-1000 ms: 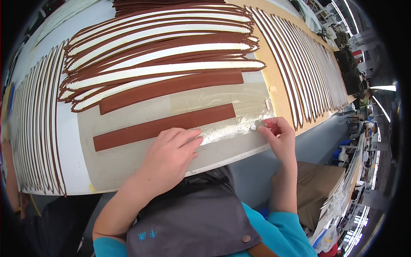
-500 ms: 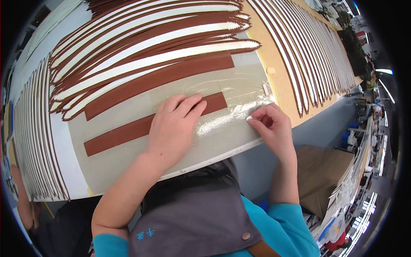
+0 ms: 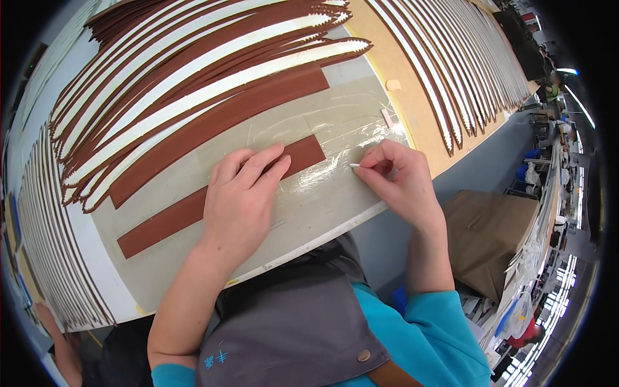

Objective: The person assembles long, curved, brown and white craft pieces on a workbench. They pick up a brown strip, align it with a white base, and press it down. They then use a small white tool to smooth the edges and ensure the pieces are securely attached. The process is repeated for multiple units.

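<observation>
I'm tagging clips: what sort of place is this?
Probably a workshop or factory making leather-like goods: a brown strip lies under the left hand, brown-and-white strips are heaped on the worktable, and ceiling lights stretch beyond.

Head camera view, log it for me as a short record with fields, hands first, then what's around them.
Left hand: laid across the nearer brown strip
Right hand: pinching a small white piece, right of that strip's end
Surface: glossy grey mat
Beyond: second brown strip, then a pile of brown-and-white strips
Far right: row of similar strips
Far left: another such row
</observation>
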